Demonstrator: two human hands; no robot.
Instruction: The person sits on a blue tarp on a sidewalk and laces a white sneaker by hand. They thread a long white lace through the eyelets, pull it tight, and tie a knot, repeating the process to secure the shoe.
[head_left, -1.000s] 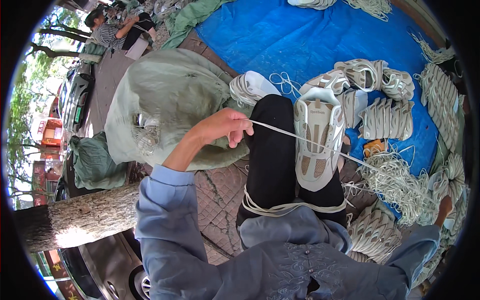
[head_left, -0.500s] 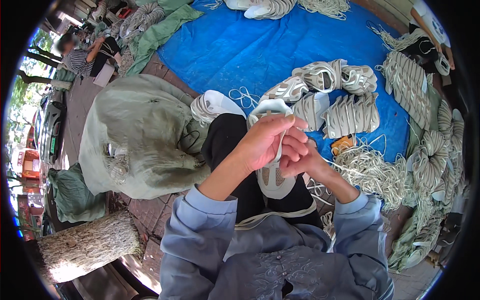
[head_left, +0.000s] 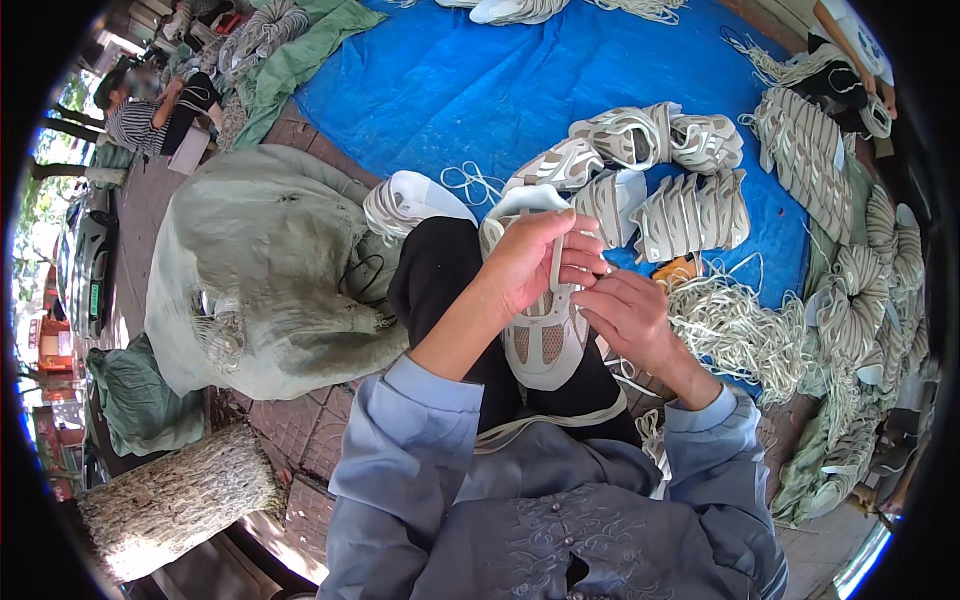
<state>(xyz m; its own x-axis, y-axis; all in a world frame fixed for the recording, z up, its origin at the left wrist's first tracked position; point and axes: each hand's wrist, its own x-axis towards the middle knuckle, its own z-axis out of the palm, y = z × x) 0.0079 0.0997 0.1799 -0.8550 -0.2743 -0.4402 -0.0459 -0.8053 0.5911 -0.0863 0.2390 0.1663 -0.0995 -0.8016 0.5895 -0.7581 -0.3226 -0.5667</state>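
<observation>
A white and beige shoe upper (head_left: 545, 345) with mesh panels rests across my black-clad legs, its toe toward me. My left hand (head_left: 535, 262) is over its lacing area, fingers curled round a pale shoelace (head_left: 557, 262) that runs along the upper. Close beside it, my right hand (head_left: 628, 318) has thumb and fingers pinched together near the left fingertips. A small white bit, seemingly the lace's end, shows where the two hands meet. Several pale laces (head_left: 550, 418) lie across my lap. Parts of the upper are hidden beneath both hands.
A blue tarp (head_left: 430, 100) holds stacked shoe uppers (head_left: 690, 215) and a tangled heap of laces (head_left: 745, 335). More bundled uppers (head_left: 805, 160) lie at right. A large grey-green sack (head_left: 270, 270) stands left, near a tree trunk (head_left: 180, 490). Other people sit at far left and far right.
My right hand has turned and closed its fingertips near the left fingers. My left fingers have curled in slightly. The view has shifted a little, and the upper sits slightly more to the left.
</observation>
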